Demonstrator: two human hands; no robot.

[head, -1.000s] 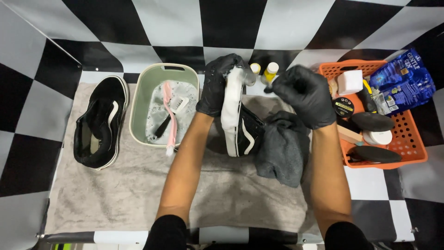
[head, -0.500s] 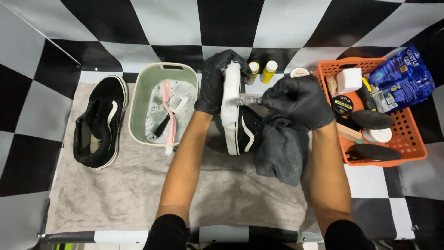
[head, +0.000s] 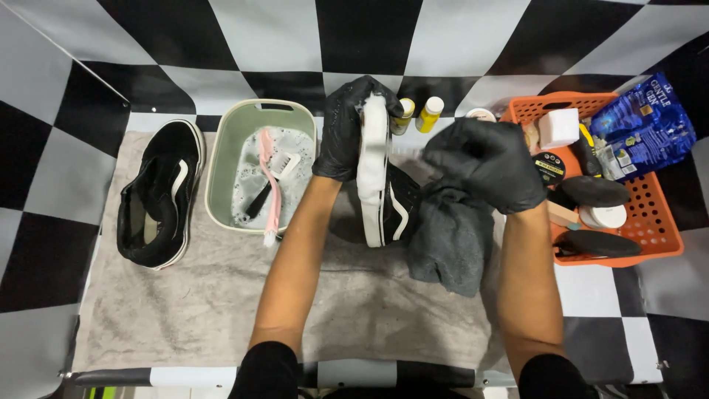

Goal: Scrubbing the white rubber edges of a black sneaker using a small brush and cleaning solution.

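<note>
Shoe (head: 384, 185) stands on edge, long axis running away, gripped by left fingers (head: 341, 129); closed right fingers (head: 484, 159) hover just beside.

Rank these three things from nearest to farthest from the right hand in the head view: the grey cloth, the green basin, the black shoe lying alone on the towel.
From the right hand:
1. Grey cloth, directly below the hand, by the held shoe.
2. Green basin, across to the left, past the left hand.
3. Black shoe, at the far left of the towel.
</note>
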